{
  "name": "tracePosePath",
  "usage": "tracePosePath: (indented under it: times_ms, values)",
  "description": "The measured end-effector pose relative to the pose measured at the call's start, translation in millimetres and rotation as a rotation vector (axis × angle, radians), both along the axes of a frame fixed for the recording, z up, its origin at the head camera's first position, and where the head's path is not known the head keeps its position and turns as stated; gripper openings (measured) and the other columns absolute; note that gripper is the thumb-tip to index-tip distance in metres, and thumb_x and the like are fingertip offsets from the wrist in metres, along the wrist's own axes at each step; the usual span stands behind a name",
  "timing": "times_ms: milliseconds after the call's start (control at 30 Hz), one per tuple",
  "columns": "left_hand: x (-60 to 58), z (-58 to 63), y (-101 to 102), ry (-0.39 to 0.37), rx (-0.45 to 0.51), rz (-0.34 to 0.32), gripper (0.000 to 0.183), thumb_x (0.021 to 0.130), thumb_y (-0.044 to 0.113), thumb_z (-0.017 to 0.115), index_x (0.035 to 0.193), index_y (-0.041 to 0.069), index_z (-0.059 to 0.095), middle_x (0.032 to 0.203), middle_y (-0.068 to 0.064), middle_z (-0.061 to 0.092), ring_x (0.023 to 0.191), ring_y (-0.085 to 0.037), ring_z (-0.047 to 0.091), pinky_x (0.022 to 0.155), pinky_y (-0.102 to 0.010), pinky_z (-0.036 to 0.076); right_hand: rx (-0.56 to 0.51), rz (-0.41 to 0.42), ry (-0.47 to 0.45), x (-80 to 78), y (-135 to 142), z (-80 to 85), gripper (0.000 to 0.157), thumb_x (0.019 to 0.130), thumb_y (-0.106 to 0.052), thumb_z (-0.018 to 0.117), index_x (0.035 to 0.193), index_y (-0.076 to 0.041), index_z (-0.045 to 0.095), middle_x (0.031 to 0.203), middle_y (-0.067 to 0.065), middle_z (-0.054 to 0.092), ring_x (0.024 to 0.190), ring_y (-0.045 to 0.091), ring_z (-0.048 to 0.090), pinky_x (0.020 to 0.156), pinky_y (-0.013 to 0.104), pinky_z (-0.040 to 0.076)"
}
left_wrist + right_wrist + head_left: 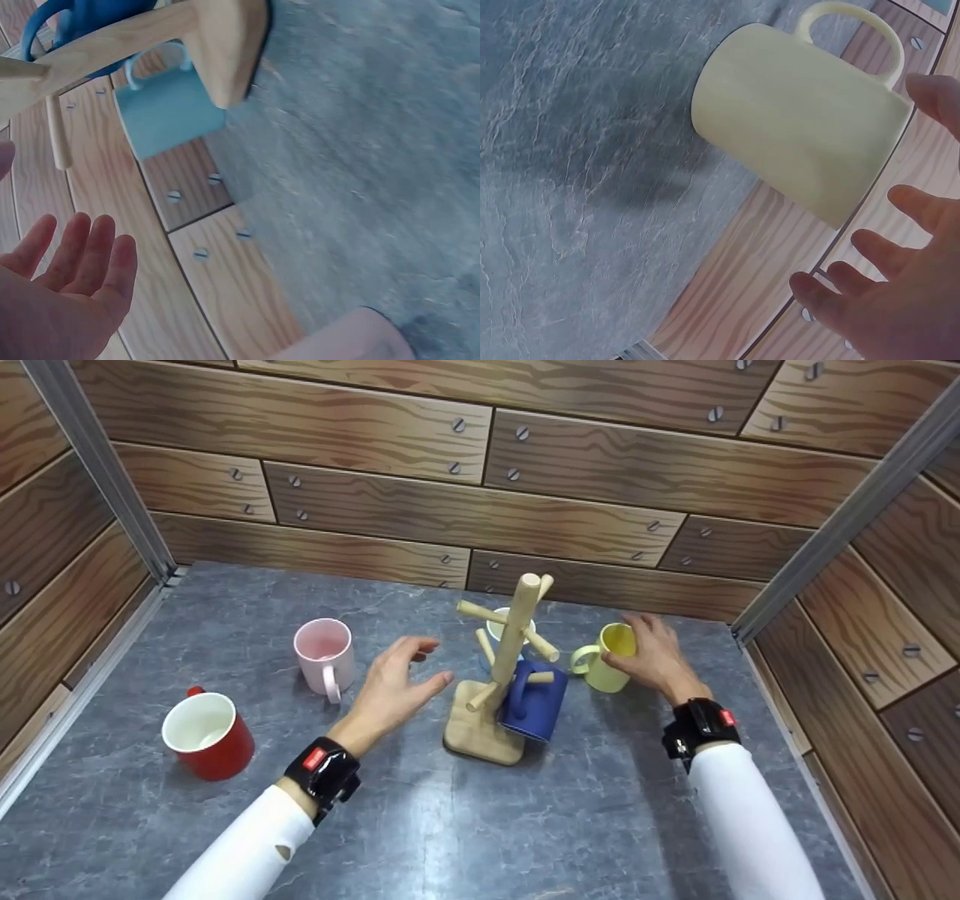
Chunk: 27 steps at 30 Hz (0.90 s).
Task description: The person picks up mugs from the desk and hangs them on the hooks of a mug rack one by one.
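A pale yellow mug (609,669) stands upright on the right, its handle turned left towards the wooden mug tree (507,652). My right hand (658,656) is at the mug's rim, thumb in front and fingers behind. In the right wrist view those fingers (885,255) are spread and relaxed just off the yellow mug (802,124). A dark blue mug (541,706) hangs tilted by its handle from a low right peg. Left of the tree, my left hand (390,684) hovers with relaxed fingers and thumb apart, holding nothing.
Behind the tree, partly hidden, stands a light blue mug (169,116). A pink mug (325,654) is upright left of my left hand, and a red mug (219,750) with a white inside sits farther left. Wood-patterned walls (375,495) enclose the grey tabletop (360,840).
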<state>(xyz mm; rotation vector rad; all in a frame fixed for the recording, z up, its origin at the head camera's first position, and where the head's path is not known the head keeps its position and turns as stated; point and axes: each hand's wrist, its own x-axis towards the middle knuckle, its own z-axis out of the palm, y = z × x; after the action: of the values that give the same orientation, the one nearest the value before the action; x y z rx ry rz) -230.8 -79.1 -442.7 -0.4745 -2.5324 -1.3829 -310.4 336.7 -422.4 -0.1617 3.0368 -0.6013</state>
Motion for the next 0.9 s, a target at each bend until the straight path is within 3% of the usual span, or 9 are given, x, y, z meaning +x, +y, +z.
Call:
tracePosePath:
  times_ms: [267, 600, 767, 900]
  values:
    - [6.9, -9.4, -14, -0.017, -0.016, 0.04, 0.044, 0.093, 0.028, 0.076, 0.133, 0.01, 0.066, 0.128, -0.007, 0.066, 0.117, -0.028, 0.063, 0.099, -0.043, 0.053, 0.017, 0.029, -0.091, -2.4, -1, 1.7, 0.097, 0.091, -0.039, 0.074, 0.165, -0.01, 0.019, 0.167, 0.032, 0.006, 0.15, 0.058, 0.008, 0.115, 0.079, 0.015]
    - [9.2, -12.3, -25, -0.031, -0.063, 0.065, 0.044, 0.092, 0.029, 0.075, 0.131, 0.011, 0.067, 0.13, -0.008, 0.063, 0.119, -0.029, 0.061, 0.098, -0.046, 0.052, 0.052, 0.04, -0.083, -8.1, -3, 2.4, 0.096, 0.091, -0.032, 0.075, 0.165, -0.009, 0.019, 0.167, 0.031, 0.006, 0.148, 0.059, 0.012, 0.117, 0.076, 0.016]
    - [7.3, -15.9, -32, -0.077, -0.059, 0.066, 0.045, 0.092, 0.03, 0.072, 0.132, 0.01, 0.067, 0.131, -0.007, 0.064, 0.119, -0.028, 0.061, 0.099, -0.044, 0.052, 0.049, 0.044, -0.085, -9.4, -6, 2.3, 0.095, 0.091, -0.032, 0.073, 0.164, -0.006, 0.019, 0.165, 0.034, 0.013, 0.147, 0.059, 0.018, 0.117, 0.073, 0.019]
    - [5.2, -19.6, -39, -0.098, -0.062, 0.078, 0.047, 0.092, 0.03, 0.071, 0.133, 0.008, 0.066, 0.131, -0.009, 0.064, 0.12, -0.028, 0.06, 0.101, -0.045, 0.051, 0.038, 0.052, -0.092, -9.7, -6, 1.8, 0.095, 0.092, -0.035, 0.072, 0.164, -0.004, 0.019, 0.158, 0.036, 0.026, 0.142, 0.055, 0.031, 0.116, 0.07, 0.027]
